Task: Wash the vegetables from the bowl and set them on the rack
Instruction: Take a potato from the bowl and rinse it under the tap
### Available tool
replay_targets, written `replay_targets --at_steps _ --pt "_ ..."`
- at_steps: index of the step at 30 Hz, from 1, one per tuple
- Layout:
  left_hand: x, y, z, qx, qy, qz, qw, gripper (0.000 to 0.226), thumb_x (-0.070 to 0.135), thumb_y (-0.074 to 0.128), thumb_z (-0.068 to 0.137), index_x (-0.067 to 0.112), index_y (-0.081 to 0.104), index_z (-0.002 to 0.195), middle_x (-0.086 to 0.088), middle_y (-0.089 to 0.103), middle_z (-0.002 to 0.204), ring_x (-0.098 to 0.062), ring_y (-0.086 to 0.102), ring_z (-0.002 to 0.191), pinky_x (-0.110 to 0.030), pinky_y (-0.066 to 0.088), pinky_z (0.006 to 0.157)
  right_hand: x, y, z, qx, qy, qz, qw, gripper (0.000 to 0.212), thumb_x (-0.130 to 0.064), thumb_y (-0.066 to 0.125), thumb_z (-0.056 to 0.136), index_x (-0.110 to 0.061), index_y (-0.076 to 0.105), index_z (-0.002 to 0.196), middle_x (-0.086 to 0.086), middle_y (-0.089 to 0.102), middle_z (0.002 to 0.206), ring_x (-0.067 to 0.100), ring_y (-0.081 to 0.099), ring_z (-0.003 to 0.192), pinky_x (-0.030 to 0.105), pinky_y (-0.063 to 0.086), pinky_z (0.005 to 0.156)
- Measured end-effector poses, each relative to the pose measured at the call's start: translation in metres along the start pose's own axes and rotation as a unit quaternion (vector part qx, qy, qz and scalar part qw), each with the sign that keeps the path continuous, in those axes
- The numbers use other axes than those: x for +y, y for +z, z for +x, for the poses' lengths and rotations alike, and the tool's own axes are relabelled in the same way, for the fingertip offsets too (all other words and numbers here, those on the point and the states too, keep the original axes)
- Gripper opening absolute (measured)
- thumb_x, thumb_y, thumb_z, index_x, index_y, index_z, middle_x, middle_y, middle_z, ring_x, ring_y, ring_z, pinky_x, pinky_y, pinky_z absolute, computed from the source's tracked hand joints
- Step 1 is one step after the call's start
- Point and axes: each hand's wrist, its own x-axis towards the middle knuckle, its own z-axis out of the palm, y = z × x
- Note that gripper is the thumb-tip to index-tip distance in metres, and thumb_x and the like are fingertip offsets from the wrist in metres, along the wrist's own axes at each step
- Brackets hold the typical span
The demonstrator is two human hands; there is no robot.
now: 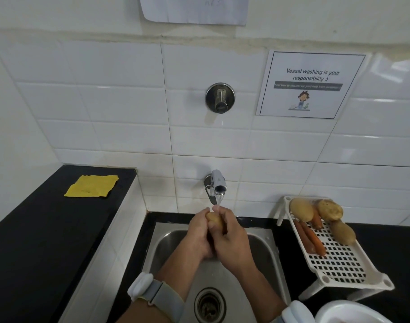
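Both hands are clasped around one potato (213,219) under the running tap (218,185), above the steel sink (267,252). My left hand (200,231) wraps its left side and my right hand (232,241) covers its right side; only the potato's top shows between the fingers. On the right counter stands a white slotted rack (339,259) with three potatoes (301,209) and some carrots (312,237) at its far end. The rim of a white bowl (348,310) shows at the bottom right; its contents are hidden.
A yellow cloth (91,185) lies on the raised black counter at left. A wall valve (220,98) sits above the tap, with a paper notice (310,85) to its right. The sink drain (209,304) is below my wrists.
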Motion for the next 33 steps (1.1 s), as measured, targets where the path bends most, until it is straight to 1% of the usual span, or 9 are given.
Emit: replay_targets --at_steps 6,12,16,21,25,28,30,31,33 --pt "-0.007 -0.002 0.003 -0.018 0.094 0.048 0.994 0.042 0.047 0.054 0.1 0.012 0.076 0.112 -0.011 0.079 0.098 -0.028 0.073 0.103 -0.04 0.057 0.084 -0.006 0.003 0.009 0.053 0.032 0.052 0.997 0.015 -0.041 0.051 0.107 -0.041 0.064 0.114 -0.015 0.074 0.097 -0.005 0.069 0.09 0.022 0.057 0.081" --pt "-0.007 -0.006 0.003 0.025 0.198 0.12 0.972 0.048 0.042 0.039 0.107 0.017 0.072 0.083 0.003 0.071 0.061 -0.009 0.068 0.061 -0.026 0.047 0.055 -0.024 0.013 0.018 -0.004 0.084 0.109 0.99 0.025 -0.045 0.046 0.108 -0.028 0.065 0.106 -0.005 0.074 0.096 0.011 0.071 0.091 0.038 0.06 0.085" --pt "-0.008 -0.012 0.003 -0.001 0.131 0.04 0.991 0.029 0.036 0.05 0.1 0.02 0.07 0.085 -0.001 0.069 0.068 -0.016 0.066 0.068 -0.025 0.047 0.055 -0.026 0.012 0.024 -0.077 0.073 0.105 0.989 0.006 -0.038 0.067 0.098 -0.035 0.068 0.102 -0.009 0.073 0.101 0.008 0.071 0.094 0.03 0.06 0.084" --pt "-0.016 -0.01 0.001 -0.031 0.106 -0.014 0.994 0.054 0.064 0.049 0.097 0.018 0.073 0.083 -0.005 0.069 0.071 -0.016 0.064 0.057 -0.024 0.045 0.049 -0.028 0.02 0.026 0.03 0.098 0.111 0.989 0.031 -0.04 0.057 0.103 -0.024 0.074 0.082 0.0 0.076 0.081 0.016 0.074 0.083 0.035 0.061 0.078" --pt "-0.016 -0.007 -0.001 0.0 0.084 0.02 0.996 0.055 0.065 0.053 0.095 0.016 0.066 0.072 -0.001 0.044 0.046 -0.011 0.04 0.036 -0.019 0.032 0.036 -0.032 0.017 0.03 0.065 0.172 0.183 0.966 0.041 -0.036 0.046 0.11 -0.026 0.078 0.085 0.003 0.078 0.081 0.021 0.075 0.072 0.033 0.06 0.059" --pt "-0.017 0.0 -0.003 0.018 0.118 0.011 0.993 0.056 0.061 0.045 0.1 0.013 0.074 0.104 -0.012 0.072 0.078 -0.026 0.07 0.074 -0.034 0.057 0.067 -0.033 0.019 0.03 0.064 0.21 0.229 0.949 0.034 -0.034 0.046 0.11 -0.025 0.076 0.097 0.001 0.077 0.09 0.019 0.074 0.087 0.036 0.059 0.073" --pt "-0.018 0.0 -0.004 0.008 0.161 0.048 0.986 0.051 0.057 0.033 0.105 0.022 0.068 0.118 -0.005 0.071 0.108 -0.034 0.064 0.118 -0.05 0.043 0.108 -0.03 0.026 0.025 0.052 0.18 0.215 0.958 0.024 -0.04 0.052 0.106 -0.025 0.07 0.102 -0.003 0.074 0.094 0.018 0.071 0.095 0.038 0.056 0.083" --pt "-0.019 0.0 -0.003 -0.012 0.174 0.063 0.983 0.045 0.056 0.026 0.106 0.032 0.064 0.106 0.007 0.064 0.102 -0.025 0.067 0.112 -0.05 0.036 0.114 -0.028 0.028 0.02 0.044 0.158 0.199 0.966 0.02 -0.041 0.055 0.104 -0.025 0.065 0.109 -0.005 0.072 0.097 0.016 0.068 0.098 0.04 0.056 0.089" --pt "-0.019 -0.004 0.001 -0.03 0.168 0.062 0.983 0.044 0.055 0.018 0.108 0.038 0.054 0.088 0.017 0.046 0.088 0.004 0.06 0.072 -0.037 0.045 0.092 -0.023 0.031 0.014 0.027 0.123 0.151 0.981 0.026 -0.044 0.056 0.104 -0.03 0.052 0.125 -0.012 0.065 0.106 0.011 0.064 0.102 0.039 0.054 0.095"
